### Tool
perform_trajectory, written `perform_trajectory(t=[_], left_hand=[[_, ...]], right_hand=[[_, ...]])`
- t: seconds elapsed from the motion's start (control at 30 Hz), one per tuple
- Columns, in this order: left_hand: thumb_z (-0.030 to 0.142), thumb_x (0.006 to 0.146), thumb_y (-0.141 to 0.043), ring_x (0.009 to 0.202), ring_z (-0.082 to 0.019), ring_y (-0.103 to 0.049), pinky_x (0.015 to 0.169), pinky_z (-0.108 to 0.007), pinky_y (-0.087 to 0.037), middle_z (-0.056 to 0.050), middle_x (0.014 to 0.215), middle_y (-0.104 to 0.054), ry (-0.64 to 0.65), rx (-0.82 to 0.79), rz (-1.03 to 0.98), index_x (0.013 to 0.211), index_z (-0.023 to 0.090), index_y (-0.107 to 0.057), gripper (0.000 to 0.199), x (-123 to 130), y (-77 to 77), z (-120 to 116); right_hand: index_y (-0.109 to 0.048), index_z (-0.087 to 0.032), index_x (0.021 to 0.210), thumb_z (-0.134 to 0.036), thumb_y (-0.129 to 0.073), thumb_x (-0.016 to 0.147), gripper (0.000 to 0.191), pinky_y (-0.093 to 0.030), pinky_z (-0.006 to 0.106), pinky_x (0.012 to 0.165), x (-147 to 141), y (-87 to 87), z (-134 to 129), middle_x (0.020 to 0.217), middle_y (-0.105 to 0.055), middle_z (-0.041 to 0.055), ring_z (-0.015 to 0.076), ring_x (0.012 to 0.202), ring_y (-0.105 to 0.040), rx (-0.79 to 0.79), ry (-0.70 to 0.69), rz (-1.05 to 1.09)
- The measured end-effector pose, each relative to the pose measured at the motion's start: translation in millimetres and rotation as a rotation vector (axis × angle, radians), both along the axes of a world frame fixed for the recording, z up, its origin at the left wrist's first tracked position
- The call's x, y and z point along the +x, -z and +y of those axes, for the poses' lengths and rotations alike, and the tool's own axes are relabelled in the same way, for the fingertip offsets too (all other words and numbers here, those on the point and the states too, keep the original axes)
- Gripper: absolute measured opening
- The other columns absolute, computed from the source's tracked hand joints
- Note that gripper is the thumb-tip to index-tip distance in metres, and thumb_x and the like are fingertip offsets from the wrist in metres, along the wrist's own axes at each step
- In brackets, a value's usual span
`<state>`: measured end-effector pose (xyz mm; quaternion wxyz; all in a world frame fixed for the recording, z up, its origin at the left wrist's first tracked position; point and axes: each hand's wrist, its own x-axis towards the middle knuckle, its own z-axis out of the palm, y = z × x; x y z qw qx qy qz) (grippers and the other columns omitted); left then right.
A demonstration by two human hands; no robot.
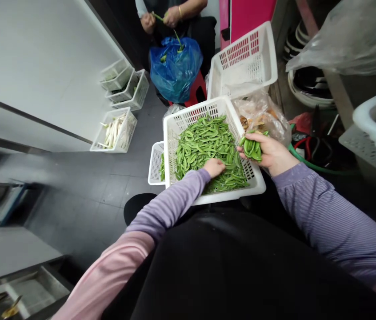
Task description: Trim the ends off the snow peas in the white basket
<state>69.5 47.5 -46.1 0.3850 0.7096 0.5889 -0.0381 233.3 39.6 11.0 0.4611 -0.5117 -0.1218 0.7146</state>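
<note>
A white plastic basket (208,108) rests in front of me, heaped with bright green snow peas (204,151). My left hand (214,167) lies on the pile, its fingers hidden among the pods. Above the basket's right corner, my right hand (270,153) grips a small bunch of snow peas (252,149). Purple striped sleeves cover both forearms. Behind my right hand sits a clear plastic bag (261,118) with brownish scraps inside.
A co-worker's hands (161,20) hold green stems above a blue plastic bag (175,69). White baskets stand on the grey tile floor (114,186), one holding white stalks (113,131). Another white basket (246,60) leans behind mine. A green hose (308,162) lies right.
</note>
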Motion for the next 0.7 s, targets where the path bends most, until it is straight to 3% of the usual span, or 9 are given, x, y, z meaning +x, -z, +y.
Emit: perform_trajectory(t=[0.1,0.17,0.3,0.4,0.47,0.53,0.6,0.7], left_hand=[[0.028,0.08,-0.041,0.037,-0.005,-0.034,0.04,-0.018,-0.03,0.005,0.046,-0.043,-0.318,0.036,-0.414,0.071,0.012,-0.06,0.026,-32.0,-31.6,-9.3],[0.032,0.081,-0.041,0.036,-0.004,-0.03,0.038,-0.018,-0.026,0.006,0.046,-0.041,-0.388,0.117,-0.576,0.073,0.013,-0.06,0.028,-42.3,-47.2,-19.7],[0.026,0.079,-0.045,0.048,-0.006,-0.042,0.05,-0.019,-0.036,0.002,0.052,-0.049,-0.313,0.433,-0.49,0.066,0.012,-0.059,0.023,-41.6,-49.4,-39.5],[0.023,0.08,-0.043,0.064,-0.01,-0.052,0.065,-0.021,-0.042,-0.002,0.066,-0.058,-0.14,0.573,-0.32,0.072,0.013,-0.062,0.022,-40.7,-41.4,-47.3],[0.024,0.081,-0.043,0.076,-0.013,-0.056,0.074,-0.023,-0.043,-0.005,0.081,-0.062,-0.017,0.569,-0.215,0.083,0.015,-0.063,0.022,-42.5,-42.0,-48.2],[0.025,0.082,-0.043,0.083,-0.014,-0.056,0.079,-0.024,-0.043,-0.006,0.091,-0.062,-0.007,0.553,-0.125,0.093,0.016,-0.061,0.023,-43.7,-49.9,-45.6],[0.027,0.084,-0.04,0.079,-0.013,-0.056,0.076,-0.024,-0.043,-0.005,0.087,-0.063,-0.05,0.516,-0.091,0.093,0.016,-0.06,0.024,-42.4,-63.1,-40.3],[0.025,0.085,-0.036,0.065,-0.011,-0.053,0.067,-0.021,-0.043,-0.001,0.067,-0.059,0.021,0.405,-0.134,0.077,0.014,-0.06,0.028,-37.7,-82.0,-30.8]], right_hand=[[-0.05,-0.017,0.07,-0.012,-0.053,0.076,0.008,-0.047,0.022,0.036,-10.7,7.6,0.6,0.048,-0.056,-0.003,0.0113,0.04,-0.054,-0.048,-0.109,-0.05],[-0.051,-0.016,0.071,-0.009,-0.054,0.074,0.008,-0.046,0.021,0.034,-22.4,11.1,-1.9,0.048,-0.056,-0.0029,0.0103,0.038,-0.052,-0.042,-0.222,-0.055],[-0.058,-0.017,0.084,-0.011,-0.058,0.07,0.016,-0.046,0.02,0.038,-42.2,13.3,-13.7,0.052,-0.057,-0.0034,0.0092,0.041,-0.052,0.108,-0.325,0.04],[-0.061,-0.017,0.086,-0.019,-0.063,0.065,0.021,-0.047,0.022,0.044,-45.8,15.4,-22.0,0.055,-0.058,-0.0032,0.0098,0.045,-0.053,0.219,-0.316,-0.014],[-0.063,-0.017,0.083,-0.026,-0.066,0.062,0.023,-0.049,0.026,0.052,-44.6,18.5,-24.9,0.064,-0.062,-0.0007,0.0124,0.053,-0.057,0.336,-0.288,-0.231],[-0.066,-0.018,0.08,-0.029,-0.066,0.06,0.022,-0.049,0.032,0.067,-43.3,22.3,-25.7,0.076,-0.065,0.0023,0.0177,0.069,-0.06,0.531,-0.267,-0.575],[-0.068,-0.02,0.079,-0.029,-0.065,0.062,0.02,-0.046,0.036,0.078,-43.1,25.6,-25.4,0.085,-0.066,0.0043,0.0219,0.082,-0.06,0.736,-0.293,-0.906],[-0.069,-0.021,0.086,-0.029,-0.058,0.068,0.022,-0.045,0.036,0.078,-44.7,27.8,-25.0,0.09,-0.065,0.0058,0.023,0.083,-0.06,0.903,-0.371,-1.183]])
